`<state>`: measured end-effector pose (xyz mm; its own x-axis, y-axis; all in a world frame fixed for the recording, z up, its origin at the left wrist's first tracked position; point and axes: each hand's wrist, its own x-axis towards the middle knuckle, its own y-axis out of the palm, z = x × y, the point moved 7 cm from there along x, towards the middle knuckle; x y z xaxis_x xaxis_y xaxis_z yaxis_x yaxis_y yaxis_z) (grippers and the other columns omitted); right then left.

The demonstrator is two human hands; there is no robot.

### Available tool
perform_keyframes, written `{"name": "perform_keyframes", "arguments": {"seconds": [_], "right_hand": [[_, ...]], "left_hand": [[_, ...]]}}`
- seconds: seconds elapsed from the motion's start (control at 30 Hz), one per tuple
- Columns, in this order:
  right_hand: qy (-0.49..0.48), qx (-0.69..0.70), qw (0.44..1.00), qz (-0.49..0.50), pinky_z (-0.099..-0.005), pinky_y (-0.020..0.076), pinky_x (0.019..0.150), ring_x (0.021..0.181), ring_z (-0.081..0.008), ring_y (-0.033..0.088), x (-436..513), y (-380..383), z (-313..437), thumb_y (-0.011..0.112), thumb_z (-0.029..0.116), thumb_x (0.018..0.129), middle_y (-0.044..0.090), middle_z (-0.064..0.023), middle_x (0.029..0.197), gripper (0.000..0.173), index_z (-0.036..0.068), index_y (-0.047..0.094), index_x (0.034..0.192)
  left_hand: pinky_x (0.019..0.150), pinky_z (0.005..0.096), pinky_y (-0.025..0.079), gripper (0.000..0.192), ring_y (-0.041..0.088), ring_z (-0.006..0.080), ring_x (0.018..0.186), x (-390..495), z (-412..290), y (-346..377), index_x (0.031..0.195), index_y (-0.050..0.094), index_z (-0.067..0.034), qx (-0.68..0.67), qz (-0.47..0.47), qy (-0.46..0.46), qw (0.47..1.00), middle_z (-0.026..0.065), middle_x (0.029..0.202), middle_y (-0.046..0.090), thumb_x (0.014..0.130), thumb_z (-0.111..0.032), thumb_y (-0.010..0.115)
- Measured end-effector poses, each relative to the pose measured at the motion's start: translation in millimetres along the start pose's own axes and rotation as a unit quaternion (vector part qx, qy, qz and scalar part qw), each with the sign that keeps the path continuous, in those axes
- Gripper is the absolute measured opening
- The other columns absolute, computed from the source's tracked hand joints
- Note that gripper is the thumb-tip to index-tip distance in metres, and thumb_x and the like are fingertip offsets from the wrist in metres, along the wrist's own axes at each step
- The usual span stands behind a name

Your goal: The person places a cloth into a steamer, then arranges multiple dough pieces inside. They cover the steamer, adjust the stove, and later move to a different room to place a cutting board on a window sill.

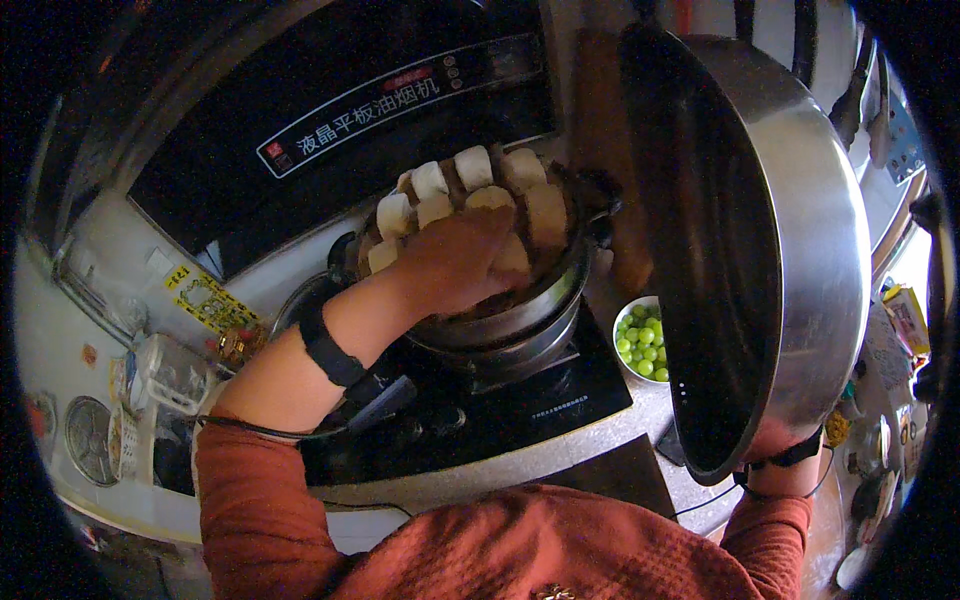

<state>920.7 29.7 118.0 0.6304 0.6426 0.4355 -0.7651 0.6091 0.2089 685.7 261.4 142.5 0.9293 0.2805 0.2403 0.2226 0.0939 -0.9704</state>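
My left hand (469,251) is over a round metal steamer (551,296) on the black cooktop, its fingers among pale steamed buns (472,166) set in rows. The fingers touch a bun beside the palm; whether they grip it cannot be told. At the right, a large domed stainless-steel lid or pan (814,225) is tilted on its edge, its dark inside facing the steamer. Its lower rim meets my right wrist; my right hand (776,442) is mostly hidden behind it and holds it up. Black bands circle both wrists.
A white bowl of green grapes (643,337) sits right of the cooktop (517,420), partly behind the steel piece. A dark phone-like object (670,444) lies on the counter. Behind the steamer stands a black range hood panel (360,97). A clear plastic container (176,367) is at the left.
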Motion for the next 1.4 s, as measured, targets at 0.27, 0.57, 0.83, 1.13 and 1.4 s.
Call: {"name": "perform_keyframes", "arguments": {"seconds": [0.27,0.57,0.83,1.13,1.4], "right_hand": [[-0.003,-0.006,1.000,0.008,-0.0303,0.0432,0.089,0.102,-0.0170,0.053,-0.6,9.1,0.2,0.048,0.026,0.102,0.054,-0.0075,0.119,0.036,0.003,0.049,0.130],[-0.005,-0.012,1.000,0.014,-0.0282,0.0444,0.085,0.097,-0.0153,0.055,0.8,23.1,-0.9,0.049,0.025,0.102,0.057,-0.0065,0.114,0.034,0.002,0.053,0.127],[-0.017,-0.013,0.999,0.026,-0.0264,0.0454,0.081,0.092,-0.0138,0.056,0.3,36.8,4.9,0.050,0.023,0.101,0.059,-0.0055,0.109,0.032,0.002,0.056,0.123],[-0.061,-0.033,0.996,0.054,-0.0243,0.0466,0.077,0.087,-0.0122,0.058,10.2,67.4,27.8,0.051,0.022,0.101,0.062,-0.0044,0.103,0.030,0.001,0.060,0.120],[-0.174,-0.147,0.971,0.070,-0.0224,0.0476,0.074,0.083,-0.0107,0.059,59.0,119.7,68.8,0.052,0.020,0.100,0.064,-0.0035,0.098,0.028,0.000,0.064,0.116]], "left_hand": [[0.090,0.0453,0.048,0.058,0.060,0.0416,0.105,-26.9,21.9,-19.0,0.121,0.055,0.004,-0.035,0.028,-0.080,0.996,0.0265,0.113,0.062,0.086,-0.040,0.068],[0.094,0.0488,0.043,0.042,0.058,0.0432,0.102,-53.9,18.9,0.6,0.115,0.059,0.000,0.070,0.000,-0.009,0.997,0.0247,0.109,0.061,0.091,-0.035,0.062],[0.086,0.0426,0.049,0.036,0.060,0.0382,0.103,-71.5,77.0,-37.2,0.116,0.060,-0.003,-0.130,-0.115,-0.126,0.977,0.0186,0.111,0.062,0.092,-0.031,0.062],[0.102,0.0468,0.041,0.057,0.047,0.0401,0.125,-102.9,108.7,1.1,0.134,0.049,-0.008,-0.057,-0.039,-0.103,0.992,0.0205,0.134,0.051,0.086,-0.032,0.069],[0.100,0.0471,0.043,0.051,0.050,0.0415,0.121,-102.8,108.9,7.8,0.129,0.050,-0.004,-0.030,-0.029,-0.152,0.988,0.0232,0.130,0.052,0.086,-0.027,0.067]]}}
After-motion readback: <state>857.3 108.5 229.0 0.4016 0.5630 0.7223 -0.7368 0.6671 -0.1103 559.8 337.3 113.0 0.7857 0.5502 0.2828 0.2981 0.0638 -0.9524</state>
